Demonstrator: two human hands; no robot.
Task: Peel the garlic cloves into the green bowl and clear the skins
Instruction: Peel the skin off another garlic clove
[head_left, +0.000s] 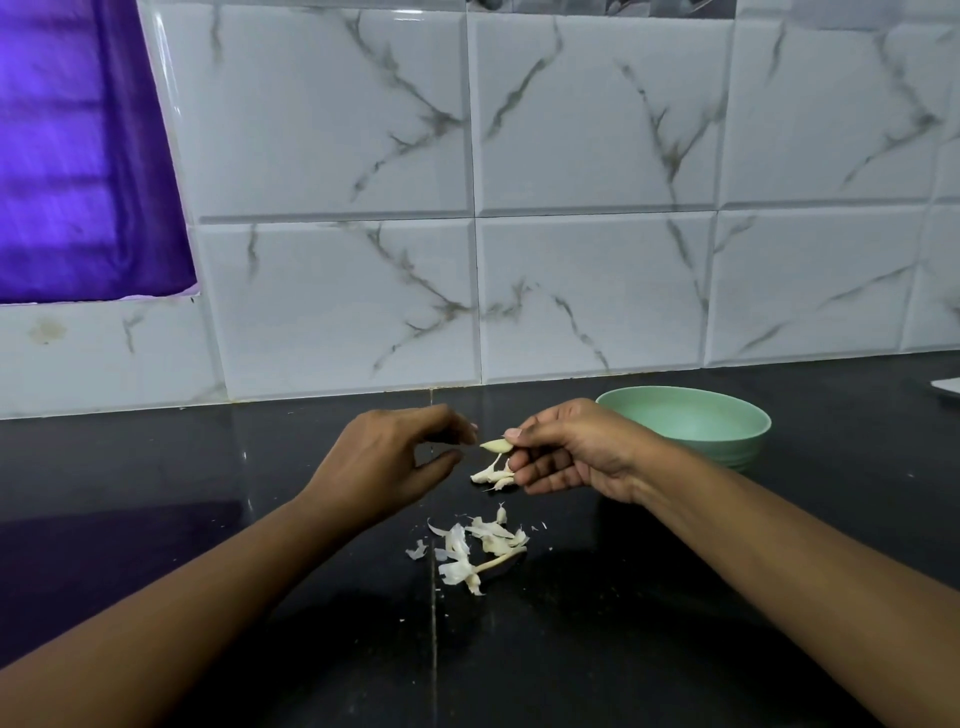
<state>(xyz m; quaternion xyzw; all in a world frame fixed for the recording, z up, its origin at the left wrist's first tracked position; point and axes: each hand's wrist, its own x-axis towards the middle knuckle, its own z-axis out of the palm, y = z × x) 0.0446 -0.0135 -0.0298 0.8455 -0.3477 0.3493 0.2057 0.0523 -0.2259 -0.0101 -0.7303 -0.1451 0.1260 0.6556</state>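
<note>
**Clerk:** Entry one, the step in hand?

**Checker:** One small pale garlic clove (495, 445), part-stripped. It is pinched between thumb and forefinger of the right hand (566, 454), above the glossy black stone countertop (571, 665), roughly midway between its left and right edges and toward the back edge. A ragged strip of papery skin (492, 474) hangs from the clove by a thin strand. Whether its lower end touches the countertop, I cannot tell.

**Clerk:** The other hand?

**Checker:** Left hand (389, 460), holding nothing. The fingers are loosely curled, thumb and forefinger parted, tips just beside the clove's free end. The two hands are close but not joined.

**Clerk:** Handling notes?

**Checker:** My judgement only. Hold the right-hand pinch firm, take the hanging strip near where it joins, and pull along the clove, not across, so the skin comes away whole. Work over the litter already down, not over the bowl, so no scraps fall in.

**Clerk:** Containers?

**Checker:** One round mint-green bowl (761, 418), near the back edge, right of the hands. Its near-left side is hidden behind the right hand. No clove shows in the part of the interior that is visible.

**Clerk:** Waste?

**Checker:** One loose heap of white papery skins (460, 545) with a dry stalk (501, 560), lying nearer the front edge than the hands, with flecks scattered around. None of it is cleared yet.
</note>
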